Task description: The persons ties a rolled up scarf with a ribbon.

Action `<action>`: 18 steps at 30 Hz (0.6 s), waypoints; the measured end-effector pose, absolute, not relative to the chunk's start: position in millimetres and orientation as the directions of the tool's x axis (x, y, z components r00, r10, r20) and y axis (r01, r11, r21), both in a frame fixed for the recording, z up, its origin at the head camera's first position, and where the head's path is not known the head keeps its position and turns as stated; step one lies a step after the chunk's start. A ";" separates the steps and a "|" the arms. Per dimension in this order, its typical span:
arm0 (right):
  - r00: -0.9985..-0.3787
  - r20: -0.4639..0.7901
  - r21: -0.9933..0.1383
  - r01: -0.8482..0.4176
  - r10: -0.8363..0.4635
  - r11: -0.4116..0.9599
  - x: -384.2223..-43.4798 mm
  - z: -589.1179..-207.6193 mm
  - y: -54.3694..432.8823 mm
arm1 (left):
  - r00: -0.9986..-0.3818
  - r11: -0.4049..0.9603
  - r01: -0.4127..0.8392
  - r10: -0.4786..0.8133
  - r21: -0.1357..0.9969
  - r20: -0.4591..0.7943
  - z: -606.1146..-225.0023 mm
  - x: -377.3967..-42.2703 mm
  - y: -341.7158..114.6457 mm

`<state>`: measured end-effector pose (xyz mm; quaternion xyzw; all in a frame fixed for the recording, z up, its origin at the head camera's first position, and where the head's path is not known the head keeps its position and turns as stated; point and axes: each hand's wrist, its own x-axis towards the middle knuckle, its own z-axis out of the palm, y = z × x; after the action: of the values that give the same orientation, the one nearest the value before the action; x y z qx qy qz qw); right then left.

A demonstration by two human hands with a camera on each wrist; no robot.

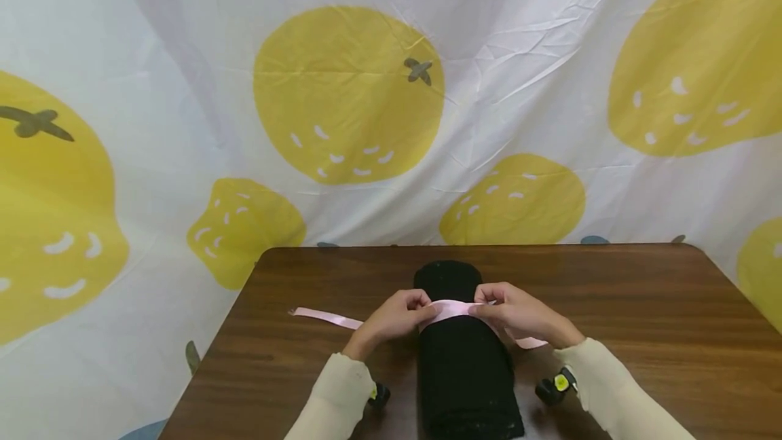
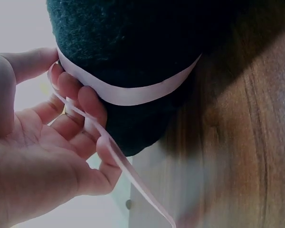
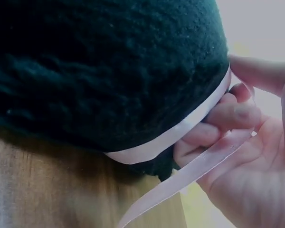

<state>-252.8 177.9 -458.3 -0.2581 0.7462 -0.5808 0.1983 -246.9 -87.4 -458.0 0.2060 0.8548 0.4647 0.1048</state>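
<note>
A rolled-up black fleecy cloth (image 1: 467,375) lies lengthwise on the table, and a pink ribbon (image 1: 451,309) runs around it near its far end. On the roll's left side my left hand (image 1: 394,318) pinches the ribbon between thumb and fingers. My right hand (image 1: 519,311) pinches it on the other side. In the left wrist view a loose ribbon tail (image 2: 137,180) passes over the fingers of that hand and hangs down. Another ribbon tail (image 3: 180,183) trails across the right hand's fingers in the right wrist view. The ribbon's underside beneath the roll is hidden.
The brown wooden table (image 1: 660,304) has rounded far corners. Behind it hangs a white curtain (image 1: 489,94) printed with yellow fruit. Black wrist devices with yellow marks sit under both cuffs, near the tabletop.
</note>
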 end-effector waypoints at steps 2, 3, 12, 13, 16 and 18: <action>-0.777 0.004 -0.972 -0.150 -0.630 0.179 -252.7 -460.5 179.8 | -0.892 0.479 0.255 0.451 0.840 0.013 -458.4 -246.9 -86.9; -0.773 -0.001 -0.976 -0.136 -0.635 0.167 -252.5 -461.5 180.5 | -0.891 0.476 0.255 0.454 0.841 0.014 -458.4 -246.8 -86.8; -0.742 0.047 -0.986 -0.140 -0.669 0.086 -249.3 -462.2 182.4 | -0.885 0.444 0.248 0.465 0.861 0.016 -459.0 -248.1 -90.7; -0.745 0.050 -0.988 -0.134 -0.666 0.076 -248.5 -461.8 182.5 | -0.886 0.441 0.246 0.462 0.863 0.016 -459.5 -248.2 -91.6; -0.762 0.061 -0.992 -0.119 -0.645 0.046 -246.7 -461.7 183.5 | -0.893 0.438 0.243 0.449 0.866 0.023 -461.3 -248.5 -94.5; -0.783 0.062 -0.992 -0.116 -0.619 0.047 -245.6 -462.0 184.7 | -0.901 0.434 0.244 0.433 0.867 0.037 -462.3 -248.4 -96.9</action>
<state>-245.6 184.7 -462.0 -0.2642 0.6960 -0.6378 0.1973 -248.4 -96.9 -462.3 0.2013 0.8412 0.4926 0.0961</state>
